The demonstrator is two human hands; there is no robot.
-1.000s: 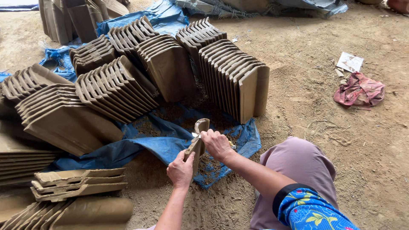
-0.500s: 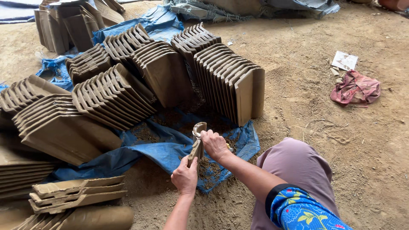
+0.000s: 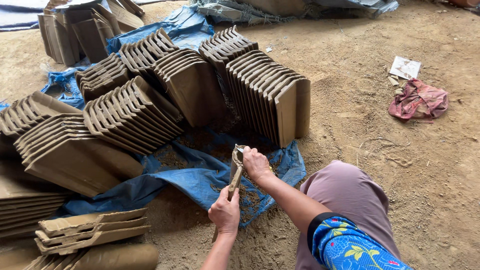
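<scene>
I hold a raw brown clay roof tile (image 3: 235, 167) edge-on and upright over a blue tarp (image 3: 200, 172). My left hand (image 3: 225, 212) grips its near lower end. My right hand (image 3: 256, 164) is closed at the tile's far upper end, and a small pale tool tip (image 3: 240, 149) shows by the fingers; what it is I cannot tell. Clay crumbs lie on the tarp under the tile. My bent knee in mauve cloth (image 3: 350, 200) is at the right.
Rows of unfired tiles stand on edge beyond my hands (image 3: 267, 95) and lean to the left (image 3: 125, 115). Flat tile stacks lie at the lower left (image 3: 90, 230). A pink rag (image 3: 417, 100) and a white scrap (image 3: 405, 67) lie on the dirt floor at right.
The view has drifted slightly. My hands stay on the tile, and my right hand has shifted a little at its top end.
</scene>
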